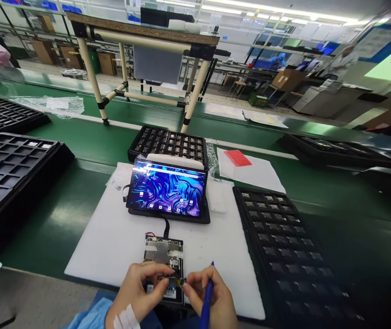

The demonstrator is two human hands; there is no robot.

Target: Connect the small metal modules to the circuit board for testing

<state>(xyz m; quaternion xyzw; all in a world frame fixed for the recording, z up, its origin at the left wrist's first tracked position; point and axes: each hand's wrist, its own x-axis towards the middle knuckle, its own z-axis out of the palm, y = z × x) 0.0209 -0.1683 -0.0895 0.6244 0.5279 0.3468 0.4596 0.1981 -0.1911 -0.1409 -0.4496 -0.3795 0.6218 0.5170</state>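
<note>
A circuit board (163, 252) lies on a white foam mat (113, 237) at the near edge, joined by a black cable to a lit tablet screen (167, 188) propped behind it. My left hand (140, 290) pinches the board's lower edge with thumb and forefinger. My right hand (209, 292) holds a blue pen (207, 297) upright in its fingers, and its fingertips pinch a small dark part (180, 282) right at the board's lower right corner. The two hands' fingertips nearly meet there.
A black tray of small parts (284, 242) lies right of the mat, another (168, 144) behind the tablet. Empty black trays (6, 169) are stacked at left. A red pad (237, 158) rests on white paper. A pipe-frame stand (140, 68) straddles the green belt (95, 137).
</note>
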